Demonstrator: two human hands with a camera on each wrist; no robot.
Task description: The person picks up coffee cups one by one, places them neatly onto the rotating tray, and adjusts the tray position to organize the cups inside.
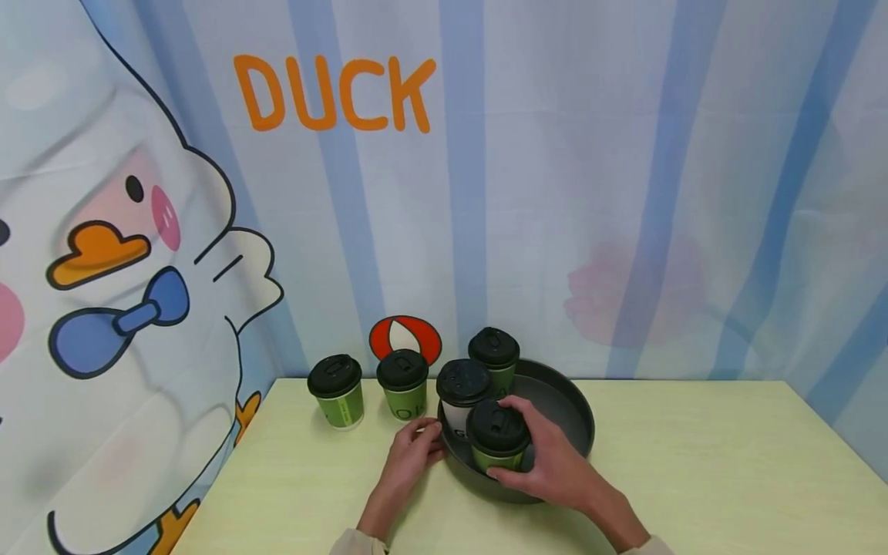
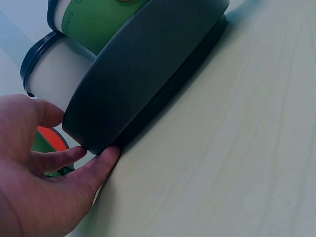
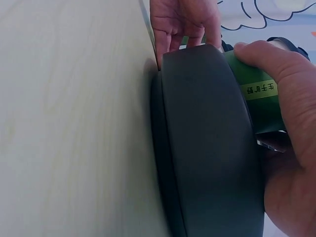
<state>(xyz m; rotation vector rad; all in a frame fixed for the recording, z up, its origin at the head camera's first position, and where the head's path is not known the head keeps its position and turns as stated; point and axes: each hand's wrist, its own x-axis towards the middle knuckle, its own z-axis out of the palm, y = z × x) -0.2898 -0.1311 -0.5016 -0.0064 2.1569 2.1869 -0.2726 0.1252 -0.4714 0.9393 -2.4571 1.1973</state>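
Observation:
A round dark pan point(image 1: 565, 408) with a raised wall stands on the table. My right hand point(image 1: 558, 466) grips a green paper cup point(image 1: 496, 432) with a black lid, upright inside the pan's near side, thumb toward me and fingers round the far side. At the pan's left edge, my left hand point(image 1: 409, 456) holds the wall, thumb by the rim and fingertips at the base, as the left wrist view shows. Behind the gripped cup are a white cup point(image 1: 458, 416) and another green cup point(image 1: 502, 378), both black-lidded and in the pan.
Two more green cups with black lids stand on the table left of the pan, one at the far left point(image 1: 343, 407) and one nearer point(image 1: 408, 401). A curtain point(image 1: 541, 193) with a duck print hangs behind the pale table point(image 1: 701, 462).

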